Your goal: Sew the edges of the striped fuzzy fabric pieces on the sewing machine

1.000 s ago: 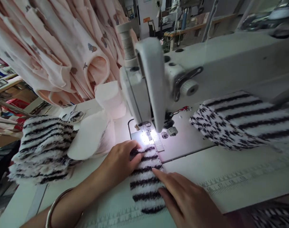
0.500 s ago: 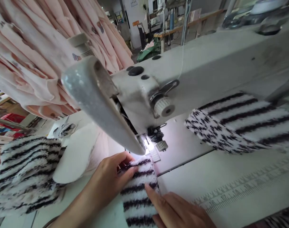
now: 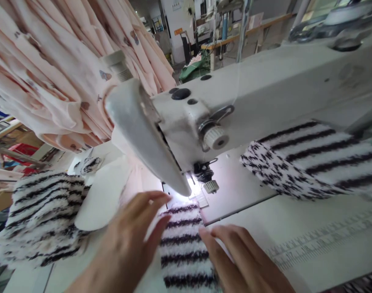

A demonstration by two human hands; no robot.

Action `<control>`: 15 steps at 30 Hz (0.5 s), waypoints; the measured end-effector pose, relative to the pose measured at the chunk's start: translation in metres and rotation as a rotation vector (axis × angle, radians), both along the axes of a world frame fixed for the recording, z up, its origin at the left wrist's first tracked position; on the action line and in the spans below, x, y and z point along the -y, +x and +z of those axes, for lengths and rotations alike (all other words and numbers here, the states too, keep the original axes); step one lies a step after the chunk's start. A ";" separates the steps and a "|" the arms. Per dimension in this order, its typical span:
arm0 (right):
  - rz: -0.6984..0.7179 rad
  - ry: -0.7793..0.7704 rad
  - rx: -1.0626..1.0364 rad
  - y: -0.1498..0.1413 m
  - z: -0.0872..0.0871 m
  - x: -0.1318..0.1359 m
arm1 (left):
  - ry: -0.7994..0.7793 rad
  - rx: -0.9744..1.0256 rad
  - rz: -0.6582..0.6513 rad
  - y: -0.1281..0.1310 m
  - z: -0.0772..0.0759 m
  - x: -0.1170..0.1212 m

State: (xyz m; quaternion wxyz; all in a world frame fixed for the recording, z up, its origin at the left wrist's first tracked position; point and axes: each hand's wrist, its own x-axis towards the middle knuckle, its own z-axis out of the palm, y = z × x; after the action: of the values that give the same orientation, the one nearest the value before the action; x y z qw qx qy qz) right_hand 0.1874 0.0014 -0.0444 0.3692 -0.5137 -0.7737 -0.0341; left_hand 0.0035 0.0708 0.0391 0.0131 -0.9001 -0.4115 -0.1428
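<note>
A small fuzzy white piece with black stripes [image 3: 183, 244] lies on the sewing machine bed, its far end under the lit needle area [image 3: 195, 191]. My left hand [image 3: 129, 240] rests with straight fingers along the piece's left edge. My right hand [image 3: 241, 260] lies flat with its fingertips on the piece's right edge. The grey-white sewing machine head [image 3: 161, 134] hangs above and hides the needle.
A stack of striped fuzzy pieces [image 3: 42, 215] and white oval pieces [image 3: 102, 199] sit at the left. More striped fuzzy fabric [image 3: 311, 158] lies under the machine arm at the right. Pink printed cloth [image 3: 57, 73] hangs at the upper left. A ruler strip [image 3: 326, 240] marks the table.
My view dropped close under the machine head, then eased back a little. My left fingers straightened off the piece's top edge. My right hand slid slightly forward along the piece.
</note>
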 end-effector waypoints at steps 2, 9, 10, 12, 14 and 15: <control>0.001 0.072 0.072 -0.004 -0.005 -0.005 | -0.070 -0.019 -0.141 0.004 -0.009 0.012; 0.005 0.016 0.168 -0.016 -0.005 -0.021 | -0.096 -0.060 -0.178 0.009 -0.036 0.016; -0.005 -0.004 0.176 -0.017 -0.001 -0.024 | -0.094 -0.051 -0.157 0.009 -0.035 0.013; -0.027 -0.021 0.197 -0.018 0.004 -0.029 | -0.091 -0.028 -0.127 0.009 -0.034 0.008; -0.035 -0.006 0.203 -0.019 0.005 -0.034 | -0.092 0.002 -0.113 0.010 -0.033 0.005; -0.033 0.002 0.198 -0.020 0.004 -0.036 | -0.100 0.013 -0.112 0.010 -0.033 0.003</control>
State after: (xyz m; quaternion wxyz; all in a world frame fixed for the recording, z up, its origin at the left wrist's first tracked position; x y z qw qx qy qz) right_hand 0.1675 0.0369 -0.0405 0.2911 -0.5200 -0.7978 -0.0915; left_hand 0.0134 0.0674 0.0060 -0.0423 -0.9202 -0.3674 -0.1283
